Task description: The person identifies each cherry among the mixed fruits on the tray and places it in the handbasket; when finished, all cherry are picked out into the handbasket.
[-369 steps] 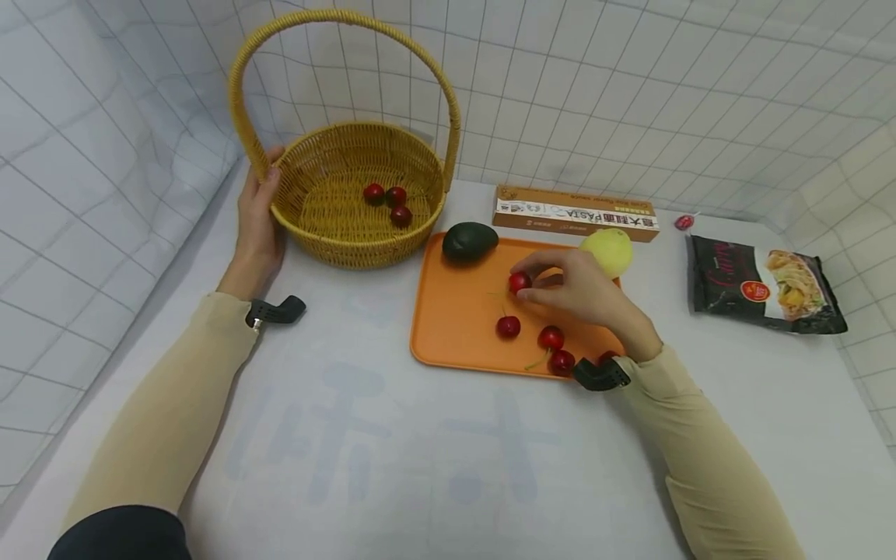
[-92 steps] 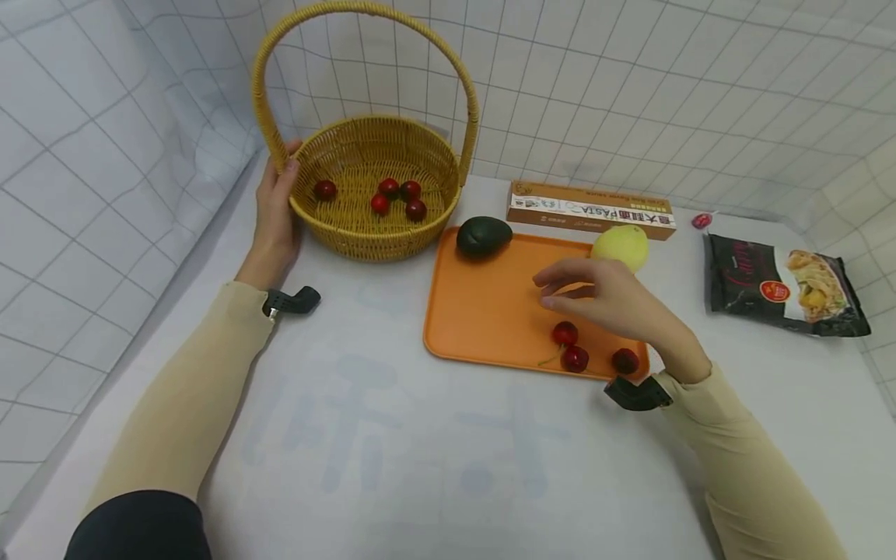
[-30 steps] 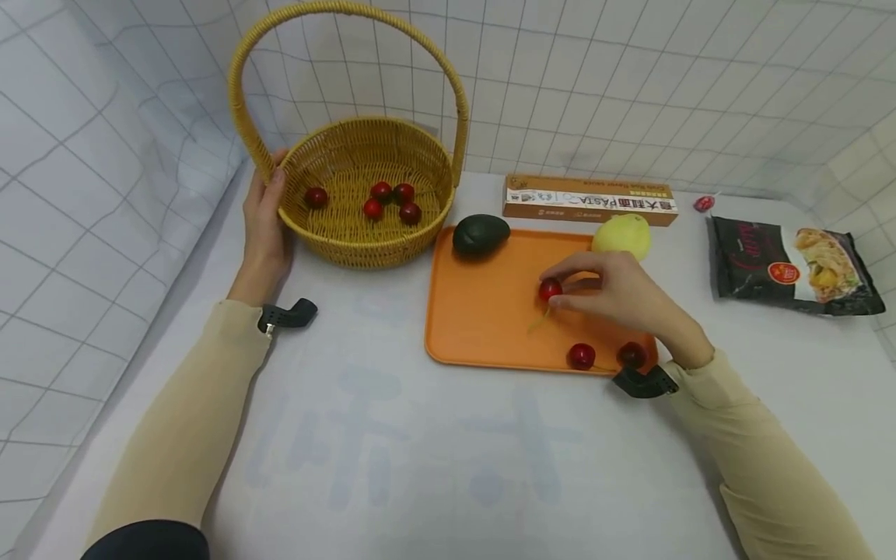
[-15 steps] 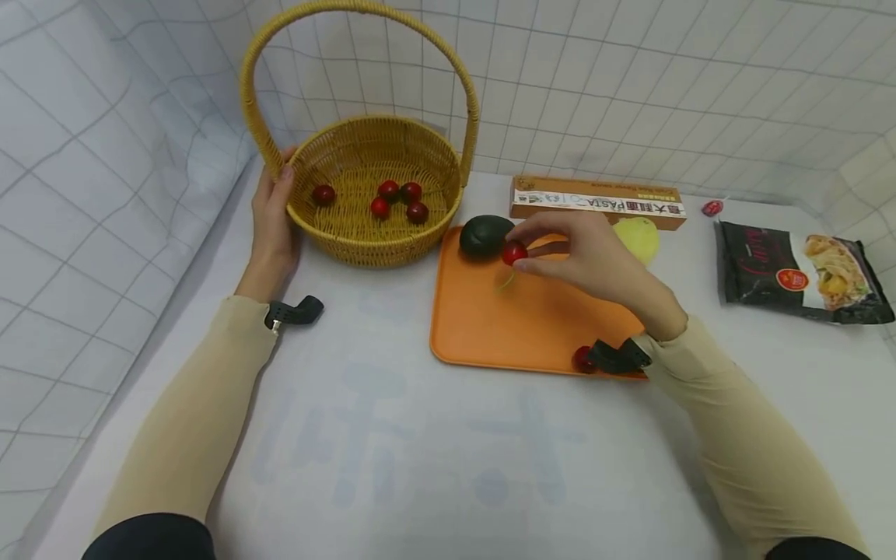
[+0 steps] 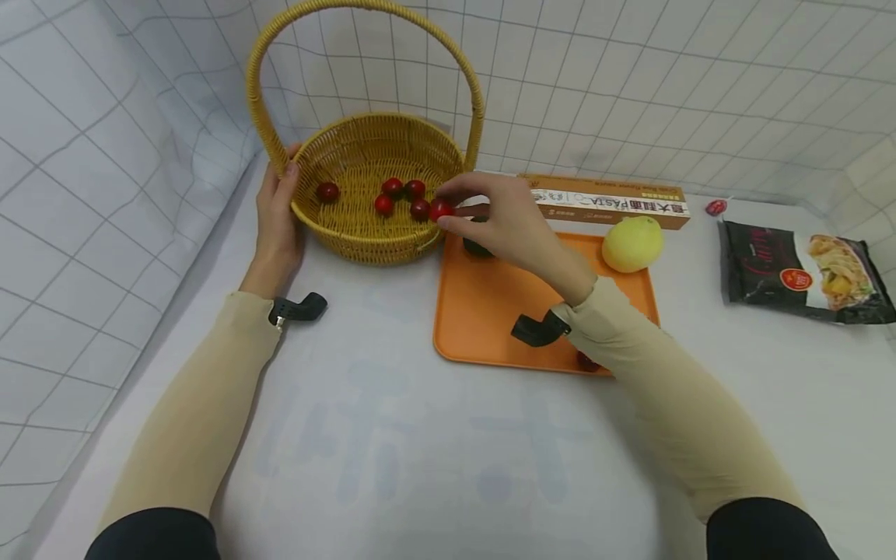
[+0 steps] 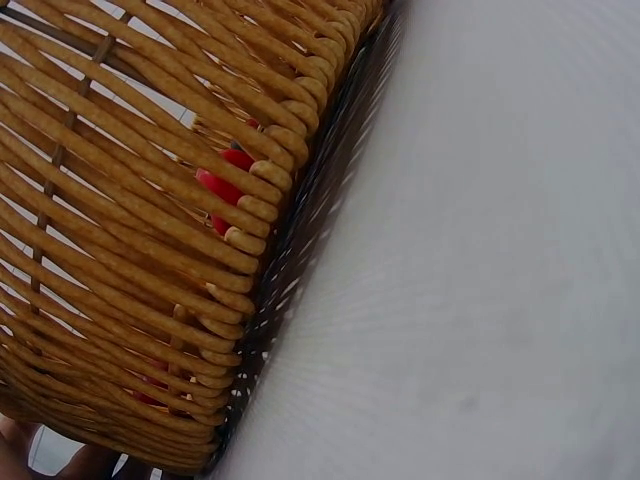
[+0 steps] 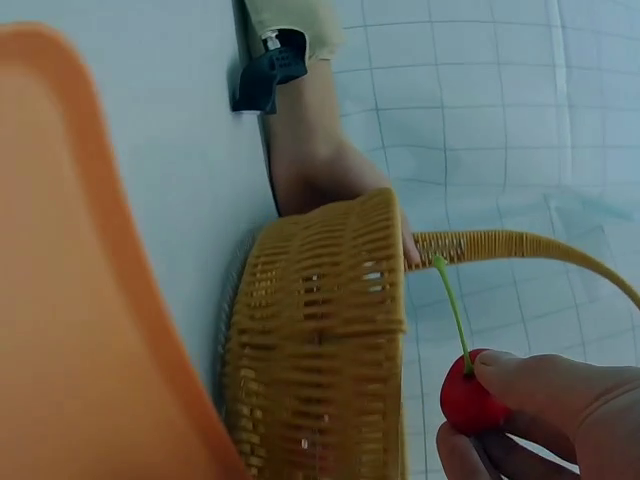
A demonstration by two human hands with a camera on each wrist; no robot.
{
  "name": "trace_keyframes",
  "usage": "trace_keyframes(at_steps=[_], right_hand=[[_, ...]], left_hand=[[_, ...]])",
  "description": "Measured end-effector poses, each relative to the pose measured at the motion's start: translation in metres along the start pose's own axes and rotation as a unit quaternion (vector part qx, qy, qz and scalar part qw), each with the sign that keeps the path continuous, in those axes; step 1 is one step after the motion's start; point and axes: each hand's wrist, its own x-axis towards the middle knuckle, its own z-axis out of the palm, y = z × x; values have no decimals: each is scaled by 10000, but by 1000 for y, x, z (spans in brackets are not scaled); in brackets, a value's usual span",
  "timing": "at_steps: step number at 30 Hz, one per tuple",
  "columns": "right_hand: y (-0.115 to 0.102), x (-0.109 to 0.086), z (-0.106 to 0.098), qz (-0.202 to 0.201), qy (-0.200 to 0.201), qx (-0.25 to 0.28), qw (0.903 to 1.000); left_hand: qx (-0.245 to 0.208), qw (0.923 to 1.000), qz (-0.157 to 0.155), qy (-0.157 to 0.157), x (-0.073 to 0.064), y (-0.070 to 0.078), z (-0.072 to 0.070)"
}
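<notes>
My left hand (image 5: 275, 222) holds the left side of the yellow woven basket (image 5: 371, 249), by the foot of its tall handle. Pinched between the thumb and fingers of my right hand (image 5: 507, 214) is a red cherry (image 5: 441, 209), at the basket's right rim. Its green stem shows in the right wrist view, where the cherry (image 7: 470, 398) is beside the basket wall (image 7: 310, 310). Several cherries (image 5: 393, 188) lie in the basket. On the orange tray (image 5: 483, 338), my right hand partly hides a dark green avocado (image 5: 477, 248); a cherry (image 5: 586, 362) shows beside my sleeve.
A yellow lemon-like fruit (image 5: 632, 244) sits at the tray's back right corner. Behind the tray lies a long pasta box (image 5: 609, 201). Farther right are a small red item (image 5: 716, 207) and a black food packet (image 5: 805, 272). White tiled-pattern sheeting rises behind.
Over the last second my right hand has carried the pinched cherry from the tray leftward to the basket's rim. Earlier, more cherries came into the basket. My left hand keeps its hold.
</notes>
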Motion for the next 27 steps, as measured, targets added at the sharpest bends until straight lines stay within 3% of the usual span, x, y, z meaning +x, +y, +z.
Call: trace_keyframes(at_steps=[7, 14, 22, 27], right_hand=[[-11, 33, 26, 24, -182, -490, 9986], [-20, 60, 40, 276, -188, -750, 9966], [-19, 101, 48, 1200, -99, -884, 9888], [-10, 113, 49, 1700, 123, -839, 9818]], left_hand=[[-45, 10000, -42, 58, 0, -1, -3], [37, 10000, 6, 19, 1, -2, -1], [-15, 9999, -6, 125, 2, 0, -3], [7, 9999, -30, 119, 1, 0, -2]])
